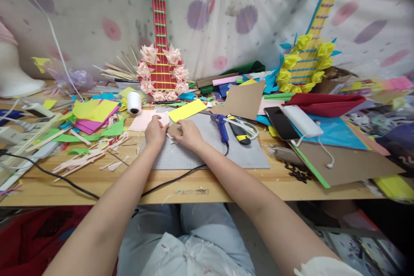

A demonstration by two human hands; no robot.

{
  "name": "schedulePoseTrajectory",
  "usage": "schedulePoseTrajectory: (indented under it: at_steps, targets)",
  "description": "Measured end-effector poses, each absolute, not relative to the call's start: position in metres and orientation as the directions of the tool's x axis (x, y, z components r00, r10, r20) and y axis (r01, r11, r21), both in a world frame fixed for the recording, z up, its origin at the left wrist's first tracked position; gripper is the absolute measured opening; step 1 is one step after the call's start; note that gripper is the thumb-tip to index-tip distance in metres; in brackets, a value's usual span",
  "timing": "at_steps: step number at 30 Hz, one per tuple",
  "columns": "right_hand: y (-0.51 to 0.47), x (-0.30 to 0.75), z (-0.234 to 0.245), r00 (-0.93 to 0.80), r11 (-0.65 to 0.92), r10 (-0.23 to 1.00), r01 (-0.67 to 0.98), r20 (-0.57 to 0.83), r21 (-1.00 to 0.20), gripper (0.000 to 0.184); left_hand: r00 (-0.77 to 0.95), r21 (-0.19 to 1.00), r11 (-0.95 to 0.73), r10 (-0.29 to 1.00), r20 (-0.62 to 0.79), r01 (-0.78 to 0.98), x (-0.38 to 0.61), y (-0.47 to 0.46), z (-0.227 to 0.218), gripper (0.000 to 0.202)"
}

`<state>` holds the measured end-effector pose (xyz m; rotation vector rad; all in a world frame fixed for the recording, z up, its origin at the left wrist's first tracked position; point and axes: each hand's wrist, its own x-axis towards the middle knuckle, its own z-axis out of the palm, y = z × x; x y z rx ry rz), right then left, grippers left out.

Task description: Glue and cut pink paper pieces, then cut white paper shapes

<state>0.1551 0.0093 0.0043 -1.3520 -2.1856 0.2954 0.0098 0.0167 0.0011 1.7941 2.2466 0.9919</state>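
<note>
My left hand [154, 131] is closed at the near side of the grey cutting mat, its fingertips on a small pale pink piece of paper [164, 118]. Close to its right, my right hand [189, 134] pinches a small brown piece of cardboard [174, 129]. The fingertips of both hands nearly meet. Behind them lies a yellow paper strip [187, 110], and a larger pale pink sheet [142, 120] lies beyond my left hand. A blue glue gun [221, 127] rests on the cutting mat [207, 161] to the right, next to a black and yellow utility knife [239, 131].
Two paper-flowered guitar models, one red [160, 30] and one yellow [305, 62], stand against the curtain. Paper scraps [93, 114] and wooden strips [87, 157] cover the left. A black cord [174, 179] crosses the table; a phone [280, 123] and power bank [300, 120] lie right.
</note>
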Motion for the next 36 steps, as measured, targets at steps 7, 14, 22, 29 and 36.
schedulePoseTrajectory:
  at_steps: [7, 14, 22, 29, 36]
  targets:
    - [0.010, 0.153, 0.006, -0.342, 0.433, 0.898, 0.802, 0.278, -0.411, 0.039, -0.319, 0.652, -0.077, 0.825, 0.467, 0.754, 0.002, 0.004, 0.000, 0.031]
    - [0.014, 0.167, 0.018, -0.206, 0.331, 0.938, 0.778, 0.280, -0.535, 0.037, -0.151, 0.614, -0.045, 0.953, 0.264, 0.788, -0.006, 0.000, -0.005, 0.037]
    - [0.005, 0.180, 0.013, -0.229, 0.400, 0.915, 0.612, 0.331, -0.682, 0.034, 0.055, 0.505, -0.206, 0.953, 0.298, 0.838, -0.027, -0.003, -0.002, 0.034]
    - [0.011, 0.190, -0.006, 0.027, 0.113, 0.992, 0.287, 0.126, -0.951, 0.030, 0.270, 0.248, -0.311, 0.945, 0.184, 0.918, -0.051, 0.004, 0.016, 0.023]
    - [0.011, 0.190, -0.013, -0.016, 0.138, 0.990, 0.279, 0.139, -0.950, 0.034, 0.264, 0.092, -0.277, 0.955, 0.136, 0.956, -0.042, 0.015, 0.021, 0.023]
